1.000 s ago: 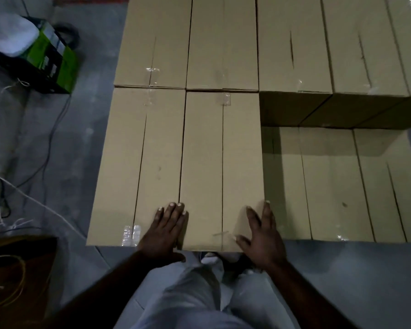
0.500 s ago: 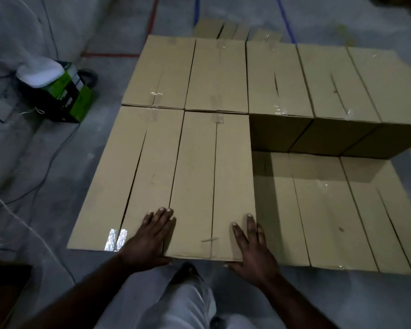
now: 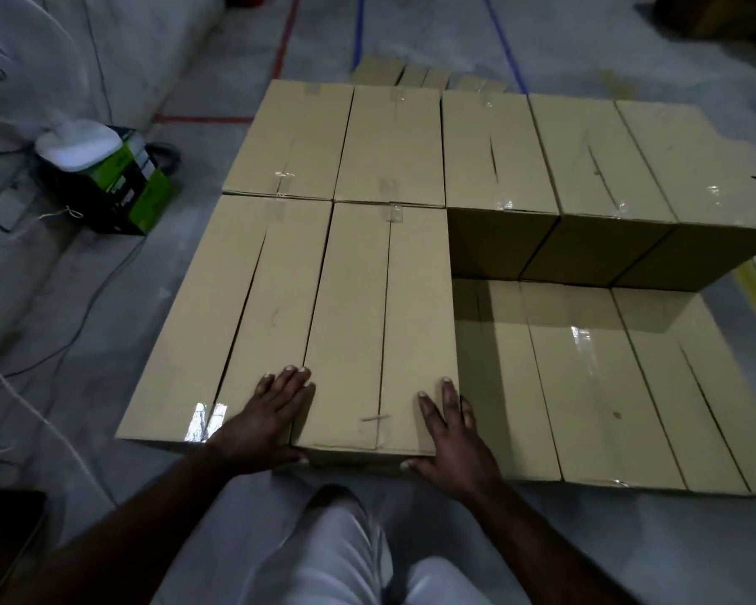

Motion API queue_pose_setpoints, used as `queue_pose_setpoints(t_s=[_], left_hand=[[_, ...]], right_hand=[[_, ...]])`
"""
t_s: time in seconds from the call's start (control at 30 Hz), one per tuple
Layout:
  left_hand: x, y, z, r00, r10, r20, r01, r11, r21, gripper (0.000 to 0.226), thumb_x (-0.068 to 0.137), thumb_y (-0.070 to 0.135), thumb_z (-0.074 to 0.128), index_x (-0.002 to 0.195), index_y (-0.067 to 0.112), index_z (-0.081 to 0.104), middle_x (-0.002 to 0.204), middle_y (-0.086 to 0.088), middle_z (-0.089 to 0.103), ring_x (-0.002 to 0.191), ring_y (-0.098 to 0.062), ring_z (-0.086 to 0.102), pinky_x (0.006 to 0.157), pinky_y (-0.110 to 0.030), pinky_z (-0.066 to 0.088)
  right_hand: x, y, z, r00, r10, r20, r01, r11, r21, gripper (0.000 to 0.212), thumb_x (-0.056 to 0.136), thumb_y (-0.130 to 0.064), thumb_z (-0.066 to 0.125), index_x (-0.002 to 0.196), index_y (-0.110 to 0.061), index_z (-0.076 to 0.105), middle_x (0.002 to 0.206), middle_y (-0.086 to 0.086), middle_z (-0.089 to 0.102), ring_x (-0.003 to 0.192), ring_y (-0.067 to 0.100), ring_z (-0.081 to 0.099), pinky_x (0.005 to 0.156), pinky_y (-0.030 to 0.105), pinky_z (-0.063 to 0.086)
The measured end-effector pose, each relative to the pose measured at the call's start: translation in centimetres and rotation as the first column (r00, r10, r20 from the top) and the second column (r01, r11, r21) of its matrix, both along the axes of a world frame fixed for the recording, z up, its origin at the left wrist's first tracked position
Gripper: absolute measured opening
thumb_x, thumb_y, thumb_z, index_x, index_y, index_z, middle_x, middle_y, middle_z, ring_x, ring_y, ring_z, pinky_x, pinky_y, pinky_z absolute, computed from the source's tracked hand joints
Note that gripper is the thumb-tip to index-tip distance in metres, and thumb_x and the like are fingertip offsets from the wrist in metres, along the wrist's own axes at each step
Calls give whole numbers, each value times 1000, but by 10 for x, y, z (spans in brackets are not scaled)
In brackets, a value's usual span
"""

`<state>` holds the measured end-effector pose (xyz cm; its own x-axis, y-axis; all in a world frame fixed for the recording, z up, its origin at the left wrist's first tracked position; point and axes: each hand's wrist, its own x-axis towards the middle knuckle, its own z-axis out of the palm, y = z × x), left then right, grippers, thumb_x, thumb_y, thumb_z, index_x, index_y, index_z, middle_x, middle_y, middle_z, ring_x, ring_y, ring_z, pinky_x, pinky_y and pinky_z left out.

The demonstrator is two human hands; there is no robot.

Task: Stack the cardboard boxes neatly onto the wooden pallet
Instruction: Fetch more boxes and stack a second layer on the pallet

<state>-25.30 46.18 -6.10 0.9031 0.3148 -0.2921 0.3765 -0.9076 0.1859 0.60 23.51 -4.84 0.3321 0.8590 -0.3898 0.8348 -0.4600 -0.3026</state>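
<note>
I judge the left hand (image 3: 266, 423) and right hand (image 3: 455, 436) lie flat, fingers straight, on the long tan cardboard box (image 3: 380, 316) to square it flush.

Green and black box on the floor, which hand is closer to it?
Left. The left hand rests across the seam of two brown cardboard boxes, toward the green and black box; the right hand rests farther right.

boxes (image 3: 380, 325): matt cardboard | tape (image 3: 204, 422): glossy (clear) | floor (image 3: 607, 37): rough concrete
</note>
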Motion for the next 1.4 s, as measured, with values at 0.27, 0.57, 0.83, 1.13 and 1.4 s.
queue_pose_setpoints(t_s=[0.27,0.57,0.83,1.13,1.4], left_hand=[[3,-6,-1,999,12,-52,-7,994,110,111,67,72,60,150,5,30,158,-18,26,144,-38,25,114,-54,25],[18,-30,21,972,177,-157,-166,983,77,100,87,44,64,156,7,2,163,-17,-9,150,-37,-6,120,-50,7],[9,-80,63,892,434,126,-423,900,-105,54,87,11,63,139,4,49,145,-21,46,134,-35,43,108,-40,38],[23,-94,138,899,438,30,-433,896,-98,49,92,32,64,137,18,53,134,-3,61,118,-23,58,91,-36,50],[55,-98,185,901,411,136,-383,904,-192,49,94,50,57,134,22,57,128,-1,65,115,-21,61,92,-35,51]], right_hand=[[3,3,4,998,15,62,-10,996,-90,114,83,-43,75,156,-36,-12,156,4,-39,150,39,-9,114,50,31],[4,1,12,999,-49,-24,47,997,-67,121,77,-42,81,156,-33,-11,157,7,-38,151,38,2,115,47,34],[-2,-18,53,923,-315,-223,328,945,22,89,91,-15,65,159,-20,9,153,13,40,127,30,52,102,30,45],[-8,-39,118,879,-404,-255,428,903,46,53,92,-14,64,143,-5,50,139,14,58,123,28,58,102,24,41],[-28,-31,163,845,-418,-333,490,855,169,48,95,-40,63,131,-9,62,128,10,66,116,22,62,93,21,43]])
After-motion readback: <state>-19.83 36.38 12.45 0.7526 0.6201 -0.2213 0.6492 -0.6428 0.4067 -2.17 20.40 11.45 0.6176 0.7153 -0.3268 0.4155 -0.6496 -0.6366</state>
